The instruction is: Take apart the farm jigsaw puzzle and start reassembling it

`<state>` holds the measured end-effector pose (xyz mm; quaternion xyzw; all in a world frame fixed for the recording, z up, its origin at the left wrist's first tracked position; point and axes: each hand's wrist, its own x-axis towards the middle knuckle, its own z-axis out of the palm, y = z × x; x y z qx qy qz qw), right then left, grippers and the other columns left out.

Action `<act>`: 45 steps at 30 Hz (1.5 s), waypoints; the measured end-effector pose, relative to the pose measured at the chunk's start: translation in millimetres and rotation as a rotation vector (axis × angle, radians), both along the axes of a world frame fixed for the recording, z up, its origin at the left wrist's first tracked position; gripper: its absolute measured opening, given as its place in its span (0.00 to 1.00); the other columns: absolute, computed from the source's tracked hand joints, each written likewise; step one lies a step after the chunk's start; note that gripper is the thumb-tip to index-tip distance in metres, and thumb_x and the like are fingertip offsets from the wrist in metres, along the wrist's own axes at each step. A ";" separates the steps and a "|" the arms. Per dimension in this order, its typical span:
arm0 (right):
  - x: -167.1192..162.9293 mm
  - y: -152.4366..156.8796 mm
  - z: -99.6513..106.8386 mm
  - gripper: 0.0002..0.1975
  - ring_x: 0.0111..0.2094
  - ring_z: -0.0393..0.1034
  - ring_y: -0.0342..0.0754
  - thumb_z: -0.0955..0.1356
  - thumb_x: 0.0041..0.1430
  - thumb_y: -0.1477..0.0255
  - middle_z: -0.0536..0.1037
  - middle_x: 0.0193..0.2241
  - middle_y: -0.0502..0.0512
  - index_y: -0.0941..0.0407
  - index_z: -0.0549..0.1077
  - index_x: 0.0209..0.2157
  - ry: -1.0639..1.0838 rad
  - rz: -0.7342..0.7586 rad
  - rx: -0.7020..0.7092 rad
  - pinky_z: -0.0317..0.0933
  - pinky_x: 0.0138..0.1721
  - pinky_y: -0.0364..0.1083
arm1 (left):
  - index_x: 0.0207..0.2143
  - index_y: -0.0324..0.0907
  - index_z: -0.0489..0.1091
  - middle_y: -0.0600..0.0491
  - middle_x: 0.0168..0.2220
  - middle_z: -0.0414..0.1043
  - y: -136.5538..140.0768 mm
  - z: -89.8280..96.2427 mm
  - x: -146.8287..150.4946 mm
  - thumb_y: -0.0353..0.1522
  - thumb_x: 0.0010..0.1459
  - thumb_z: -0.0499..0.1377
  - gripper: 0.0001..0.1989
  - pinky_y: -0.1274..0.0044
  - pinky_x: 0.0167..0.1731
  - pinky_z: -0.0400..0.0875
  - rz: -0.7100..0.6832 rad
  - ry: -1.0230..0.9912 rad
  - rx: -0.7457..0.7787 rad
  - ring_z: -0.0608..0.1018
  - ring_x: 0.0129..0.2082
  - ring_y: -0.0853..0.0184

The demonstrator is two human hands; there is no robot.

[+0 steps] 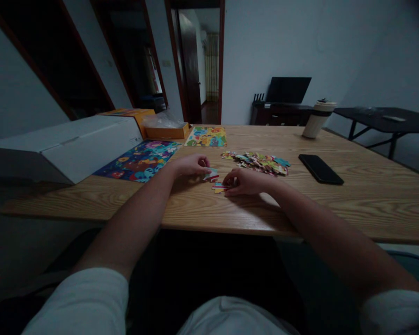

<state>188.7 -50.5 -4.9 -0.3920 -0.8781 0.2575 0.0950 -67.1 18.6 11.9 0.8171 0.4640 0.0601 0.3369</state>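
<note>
My left hand (192,165) pinches a pale jigsaw puzzle piece (211,174) with a red edge, just above the wooden table. Close by on the right, the fingers of my right hand (240,182) are closed on another jigsaw puzzle piece (218,187), coloured yellow, blue and red. The two pieces are near each other; whether they touch I cannot tell. Behind my right hand lies a heap of loose puzzle pieces (260,163) in mixed colours.
On the left are a dark blue picture sheet (136,160), a large white box (91,139) and an orange tray (167,132) holding clear plastic. A yellow picture (206,137) lies farther back. To the right are a black phone (320,169) and a cream cup (317,121).
</note>
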 end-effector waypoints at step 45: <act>148.5 44.9 14.5 0.33 0.49 0.71 0.58 0.68 0.56 0.54 0.74 0.53 0.63 0.55 0.67 0.60 -0.115 -0.505 0.189 0.65 0.48 0.51 | 0.45 0.43 0.74 0.48 0.41 0.77 20.5 -7.6 -18.8 0.49 0.48 0.62 0.26 0.78 0.32 0.64 0.065 0.202 0.127 0.75 0.36 0.64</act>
